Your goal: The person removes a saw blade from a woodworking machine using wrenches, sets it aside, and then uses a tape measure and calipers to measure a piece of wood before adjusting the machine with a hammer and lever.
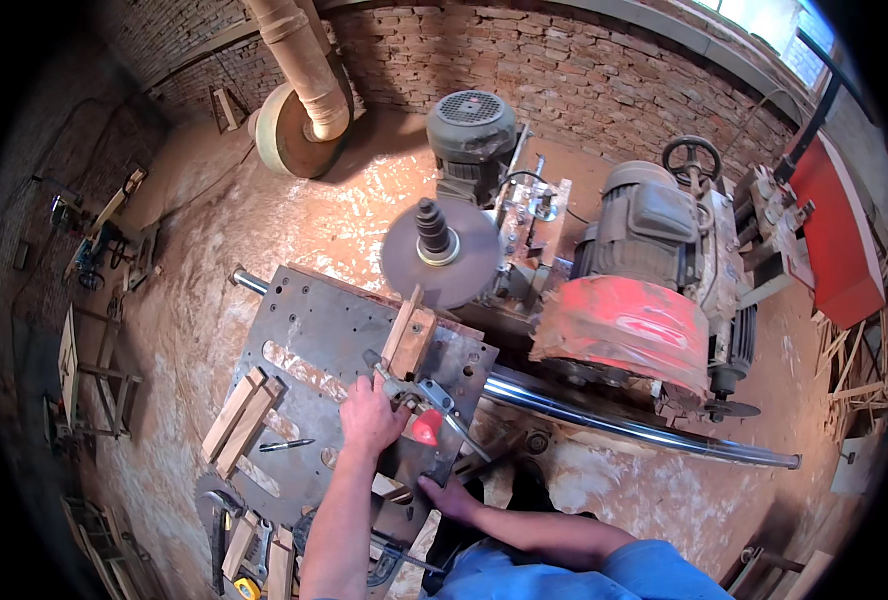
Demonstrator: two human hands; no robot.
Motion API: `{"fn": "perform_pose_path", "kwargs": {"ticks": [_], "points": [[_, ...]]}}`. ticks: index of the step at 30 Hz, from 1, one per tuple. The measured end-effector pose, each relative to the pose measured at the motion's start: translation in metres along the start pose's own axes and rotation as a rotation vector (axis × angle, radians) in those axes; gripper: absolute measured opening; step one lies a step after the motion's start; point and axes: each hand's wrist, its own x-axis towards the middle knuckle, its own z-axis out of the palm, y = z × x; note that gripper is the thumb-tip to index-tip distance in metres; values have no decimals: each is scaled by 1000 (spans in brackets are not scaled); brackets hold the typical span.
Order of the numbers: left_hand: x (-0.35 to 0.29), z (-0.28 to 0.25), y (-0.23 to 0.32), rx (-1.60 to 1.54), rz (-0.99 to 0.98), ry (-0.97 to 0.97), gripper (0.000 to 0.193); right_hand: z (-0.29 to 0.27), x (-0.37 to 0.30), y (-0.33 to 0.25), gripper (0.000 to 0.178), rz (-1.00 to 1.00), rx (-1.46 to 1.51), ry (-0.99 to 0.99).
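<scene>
My left hand [369, 415] is closed around the base of a metal toggle clamp [434, 393], which has a red handle tip [426, 427]. The clamp sits on a dark steel table plate [309, 375] with slots and holes. Just beyond it, a wooden block [411, 342] made of pieces side by side points toward a large round disc [434, 265] on a threaded spindle. At the plate's near right edge, my right hand [452, 497] grips the edge, its fingertips partly hidden. Two wooden strips [244, 420] and a dark pen [287, 445] lie left of my left hand.
A toothed saw blade [216, 490], a wrench [263, 545] and a yellow tape measure [247, 587] lie near left. A shiny rail [644, 423] runs rightward below a red blade guard [624, 325] and motor [649, 215]. Another motor [471, 125] stands behind the disc.
</scene>
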Motion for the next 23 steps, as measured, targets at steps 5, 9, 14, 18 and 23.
{"fn": "perform_pose_path", "kwargs": {"ticks": [5, 9, 14, 18, 23], "points": [[22, -4, -45, 18, -3, 40, 80, 35, 30, -21, 52, 28, -6, -10], [40, -8, -83, -12, 17, 88, 76, 63, 62, -15, 67, 41, -83, 0], [63, -6, -125, -137, -72, 140, 71, 96, 84, -45, 66, 106, 28, -22], [99, -5, -179, -346, -210, 52, 69, 112, 102, -48, 63, 156, 66, -111], [110, -41, -199, -638, -193, -7, 90, 116, 112, -51, 66, 119, 14, -111]]}}
